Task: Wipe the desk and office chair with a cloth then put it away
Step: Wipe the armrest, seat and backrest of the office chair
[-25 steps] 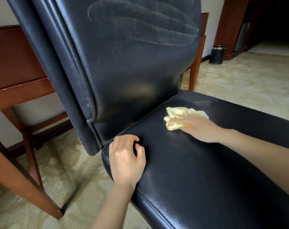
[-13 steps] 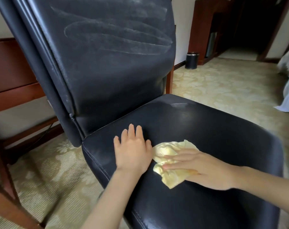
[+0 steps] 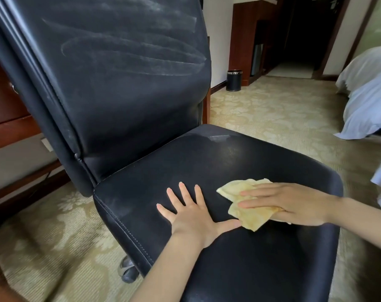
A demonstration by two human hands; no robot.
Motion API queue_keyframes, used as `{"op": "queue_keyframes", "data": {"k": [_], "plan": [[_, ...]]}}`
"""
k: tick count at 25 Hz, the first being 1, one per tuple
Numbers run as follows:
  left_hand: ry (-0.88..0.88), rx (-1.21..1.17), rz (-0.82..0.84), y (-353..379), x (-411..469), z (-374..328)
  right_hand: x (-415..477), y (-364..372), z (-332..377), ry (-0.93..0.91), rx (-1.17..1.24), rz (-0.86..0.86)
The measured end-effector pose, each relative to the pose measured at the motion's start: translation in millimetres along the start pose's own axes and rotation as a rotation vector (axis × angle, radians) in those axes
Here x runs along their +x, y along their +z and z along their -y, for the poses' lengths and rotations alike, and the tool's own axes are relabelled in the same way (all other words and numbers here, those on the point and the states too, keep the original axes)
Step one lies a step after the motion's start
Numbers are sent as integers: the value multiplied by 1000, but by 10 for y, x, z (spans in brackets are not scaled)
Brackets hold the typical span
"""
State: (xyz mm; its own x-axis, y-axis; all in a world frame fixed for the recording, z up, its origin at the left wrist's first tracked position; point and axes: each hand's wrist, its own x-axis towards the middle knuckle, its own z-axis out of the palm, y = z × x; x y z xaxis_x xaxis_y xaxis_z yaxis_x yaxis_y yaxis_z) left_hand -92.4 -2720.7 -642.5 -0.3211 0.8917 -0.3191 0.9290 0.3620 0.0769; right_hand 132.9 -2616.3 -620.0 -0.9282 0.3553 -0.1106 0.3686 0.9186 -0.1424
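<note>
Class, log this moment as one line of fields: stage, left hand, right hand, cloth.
stage: wiping chair seat | left hand: flat on seat, fingers spread | right hand: pressing cloth | cloth: yellow, crumpled, on seat

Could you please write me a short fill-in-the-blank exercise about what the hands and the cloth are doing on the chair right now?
1. The right hand presses the yellow cloth onto the chair's ____.
2. The left hand lies flat on the seat with its fingers ____.
3. Pale wipe streaks show on the chair's ____.
4. The small black bin stands on the ____.

Missing words: seat; spread; backrest; carpet
</note>
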Motion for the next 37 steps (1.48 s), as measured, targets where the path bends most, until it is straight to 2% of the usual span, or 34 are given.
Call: {"op": "queue_keyframes", "data": {"k": [4,10,13,22,28,31,33,35,37], "plan": [[39,-16,8,-25,42,120,21,-66,-95,121,60,-30],[112,-1,9,-86,98,346,-1,29,-64,154,133,-100],[156,27,2,-124,134,502,1,81,58,150,82,-109],[266,224,-20,-372,369,919,-152,108,325,-117,-15,56],[144,499,181,-795,512,851,-165,67,216,-169,-38,-49],[62,509,289,-983,491,657,-233,45,-45,-36,24,-37],[46,412,269,-986,441,426,-315,-3,-294,125,109,-55],[95,294,188,-875,349,108,-414,5,-507,278,191,-162],[184,224,120,-695,221,-222,-446,91,-610,401,321,-359]]}}
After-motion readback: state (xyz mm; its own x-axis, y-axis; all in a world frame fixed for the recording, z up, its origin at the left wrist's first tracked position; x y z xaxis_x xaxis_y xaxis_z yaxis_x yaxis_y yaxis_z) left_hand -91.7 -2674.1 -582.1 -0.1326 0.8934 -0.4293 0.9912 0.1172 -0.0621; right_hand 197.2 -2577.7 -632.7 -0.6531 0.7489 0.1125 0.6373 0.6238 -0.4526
